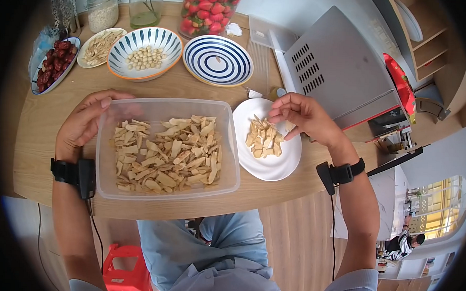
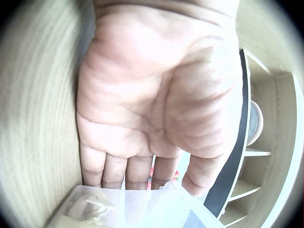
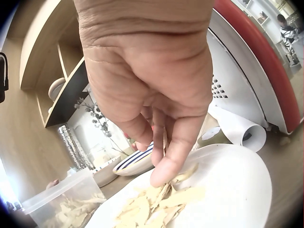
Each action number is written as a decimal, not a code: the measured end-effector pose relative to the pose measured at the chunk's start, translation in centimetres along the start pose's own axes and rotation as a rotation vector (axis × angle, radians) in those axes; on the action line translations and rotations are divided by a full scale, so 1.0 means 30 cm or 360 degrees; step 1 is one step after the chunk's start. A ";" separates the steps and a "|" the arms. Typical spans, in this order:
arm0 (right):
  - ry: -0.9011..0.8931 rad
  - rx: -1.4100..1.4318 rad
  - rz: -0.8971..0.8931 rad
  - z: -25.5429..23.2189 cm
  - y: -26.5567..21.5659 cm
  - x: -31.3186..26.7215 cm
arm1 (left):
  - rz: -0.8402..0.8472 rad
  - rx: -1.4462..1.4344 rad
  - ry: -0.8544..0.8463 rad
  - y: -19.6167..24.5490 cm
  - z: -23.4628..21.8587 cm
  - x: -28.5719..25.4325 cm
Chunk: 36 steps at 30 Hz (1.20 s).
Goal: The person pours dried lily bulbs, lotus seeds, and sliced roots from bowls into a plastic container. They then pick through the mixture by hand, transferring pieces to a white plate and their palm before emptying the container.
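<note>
A clear plastic container (image 1: 167, 194) with dried pale root slices (image 1: 175, 151) stands on the table in front of me. My left hand (image 1: 86, 119) is at its far left corner, thumb at the rim and fingers running behind the wall. In the left wrist view its palm faces the container and the fingers look straight. My right hand (image 1: 302, 114) hovers over a white plate (image 1: 276, 171) holding a small heap of the same slices (image 1: 264, 138). Its fingers bend loosely, apart from the thumb. In the right wrist view the lowest fingertip overlaps the slices (image 3: 152, 209).
Behind stand red dates (image 1: 56, 65), a plate of thin slices (image 1: 99, 47), a bowl of pale round seeds (image 1: 146, 58) and a blue-striped plate (image 1: 218, 60). Jars and strawberries (image 1: 207, 9) line the wall. A grey boxy appliance (image 1: 335, 61) borders the right side.
</note>
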State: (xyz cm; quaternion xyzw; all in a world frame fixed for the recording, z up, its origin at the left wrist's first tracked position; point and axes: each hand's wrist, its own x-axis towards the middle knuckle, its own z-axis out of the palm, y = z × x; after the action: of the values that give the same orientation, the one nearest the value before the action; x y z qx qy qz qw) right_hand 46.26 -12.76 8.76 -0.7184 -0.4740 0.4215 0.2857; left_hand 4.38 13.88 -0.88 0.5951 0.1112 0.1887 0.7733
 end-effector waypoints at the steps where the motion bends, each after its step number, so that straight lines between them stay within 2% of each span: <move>1: -0.0005 -0.0006 -0.0003 0.001 -0.004 -0.003 | 0.0002 -0.0030 -0.0015 0.002 0.001 -0.001; 7: -0.0049 -0.0063 -0.0002 0.008 -0.054 -0.041 | -0.0005 0.0052 0.0015 -0.005 -0.003 0.001; 10: 0.0147 -0.0411 -0.0062 0.003 -0.058 -0.039 | 0.0000 0.0001 -0.0008 0.003 -0.002 -0.003; 13: 0.0297 -0.0293 -0.0383 0.022 -0.088 -0.013 | -0.0009 0.0076 0.0039 0.016 0.006 -0.005; 16: 0.0182 -0.0412 -0.0857 0.128 -0.169 0.005 | -0.0043 0.0035 0.0080 0.005 -0.007 -0.011; 18: -0.0070 -0.0661 -0.1031 0.240 -0.296 -0.027 | -0.0042 0.0011 0.0069 0.009 -0.002 -0.012; 21: -0.0443 -0.1067 -0.1184 0.376 -0.340 -0.002 | -0.0088 0.0041 0.0023 0.044 0.023 -0.013; 24: -0.0462 -0.1553 -0.1266 0.446 -0.302 0.038 | -0.0124 0.0138 0.0020 0.077 0.041 -0.020; 27: -0.0535 -0.1787 -0.1236 0.480 -0.282 0.059 | -0.0032 0.0084 -0.0035 0.049 0.028 -0.010; 33: -0.0538 -0.1756 -0.1233 0.497 -0.295 0.080 | 0.0047 -0.0050 -0.0125 0.009 0.011 0.005; 36: -0.0635 -0.1677 -0.1167 0.485 -0.313 0.082 | 0.0025 -0.0065 -0.0144 0.015 0.008 0.001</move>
State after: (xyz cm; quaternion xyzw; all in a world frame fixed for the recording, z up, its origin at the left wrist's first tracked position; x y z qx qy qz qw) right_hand 29.86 -6.70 8.53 -0.4626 -0.8734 0.1343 -0.0716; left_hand 4.43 13.78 -0.37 0.5880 0.0675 0.1700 0.7879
